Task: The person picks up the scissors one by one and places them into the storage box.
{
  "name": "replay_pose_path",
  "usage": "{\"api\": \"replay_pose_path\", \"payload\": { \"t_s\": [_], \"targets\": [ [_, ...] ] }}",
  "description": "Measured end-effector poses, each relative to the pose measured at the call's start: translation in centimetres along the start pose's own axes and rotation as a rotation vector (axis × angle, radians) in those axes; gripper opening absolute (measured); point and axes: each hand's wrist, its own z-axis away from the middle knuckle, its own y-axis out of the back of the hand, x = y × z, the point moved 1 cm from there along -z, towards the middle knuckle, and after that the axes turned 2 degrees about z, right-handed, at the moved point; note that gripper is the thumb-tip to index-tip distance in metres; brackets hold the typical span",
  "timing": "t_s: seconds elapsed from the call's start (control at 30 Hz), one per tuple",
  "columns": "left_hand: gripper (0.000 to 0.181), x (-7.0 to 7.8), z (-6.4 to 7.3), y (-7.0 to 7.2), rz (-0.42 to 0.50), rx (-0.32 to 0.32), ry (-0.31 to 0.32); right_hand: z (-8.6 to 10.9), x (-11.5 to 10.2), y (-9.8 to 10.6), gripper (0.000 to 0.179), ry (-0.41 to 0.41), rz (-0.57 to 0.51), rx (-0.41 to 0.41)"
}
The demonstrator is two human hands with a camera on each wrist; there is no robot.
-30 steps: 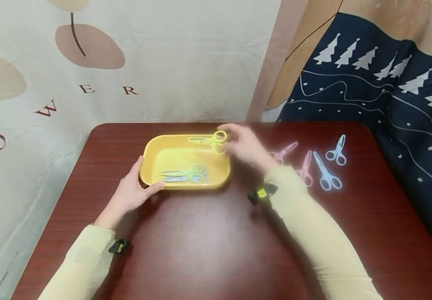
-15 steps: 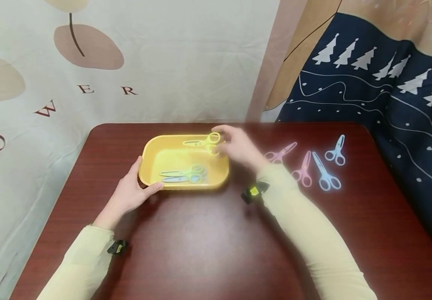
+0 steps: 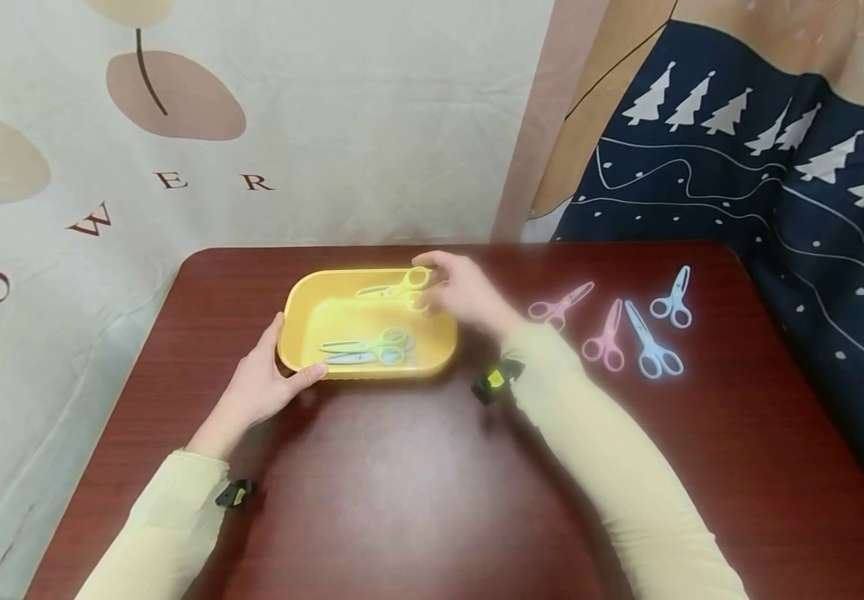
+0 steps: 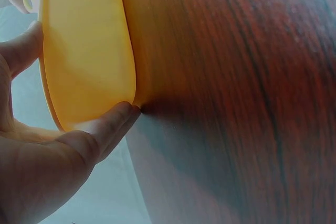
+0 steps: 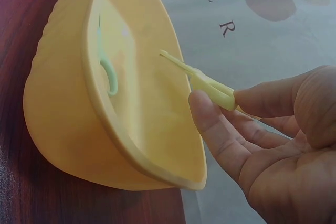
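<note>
**One pair of yellow scissors [image 3: 403,288] pinched above one yellow tray [image 3: 342,312]**

Two hands are at work around a single tray on a reddish-brown table [image 3: 402,500]. The left hand [image 3: 259,379] has its grip around the tray's left end, thumb over the near rim and fingers against the outer wall. The right hand [image 3: 465,290] has its grip closed on the yellow scissors, pinching the handle between thumb and fingers. That one pair is over the far right part of the tray, its blades pointing left; whether their tip touches the tray wall I cannot tell.

Inside the tray, along the near side, lie what look like two pairs: green scissors [image 3: 372,343] and blue-bladed scissors [image 3: 352,359]. They overlap at the handles, so the exact count there is hard to make out. The right wrist view shows just one green handle loop of this group.

Four more pairs rest on the table to the right of the tray, well apart from it: two pink and two blue. The upper pink scissors [image 3: 570,298] slant up to the right, near the right sleeve [image 3: 611,450]; the lower pink scissors [image 3: 608,333] stand just beside the larger blue scissors [image 3: 645,337]. The smaller blue scissors [image 3: 676,298] lie farthest right.

Two black devices are worn, one at the left wrist [image 3: 236,495] and one at the right [image 3: 496,381]. Four readable letters, O, W, E and R, mark the pale cloth [image 3: 372,125] behind.
</note>
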Motion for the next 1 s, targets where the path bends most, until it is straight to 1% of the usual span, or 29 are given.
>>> {"api": "replay_pose_path", "payload": {
  "t_s": [0.27,0.43,0.6,0.8,1.0],
  "targets": [
    [0.114,0.2,-0.1,0.0,-0.004,-0.005,0.005,-0.3,-0.2,-0.3,0.058,0.011,0.02,-0.011],
    [0.113,0.2,-0.2,0.0,-0.002,-0.007,0.0,-0.4,-0.6,-0.6,0.058,-0.001,0.011,-0.019],
    [0.114,0.1,-0.2,0.0,0.002,-0.006,-0.002,-0.6,-0.7,-1.0,0.057,0.004,0.004,-0.036],
    [0.114,0.0,-0.1,0.0,0.001,0.001,0.004,-0.8,-0.8,-1.5,0.061,-0.015,-0.008,-0.06],
    [0.114,0.0,0.0,0.0,-0.004,-0.004,0.008,-0.8,-0.6,-1.9,0.061,-0.014,0.034,-0.073]
  ]
}}
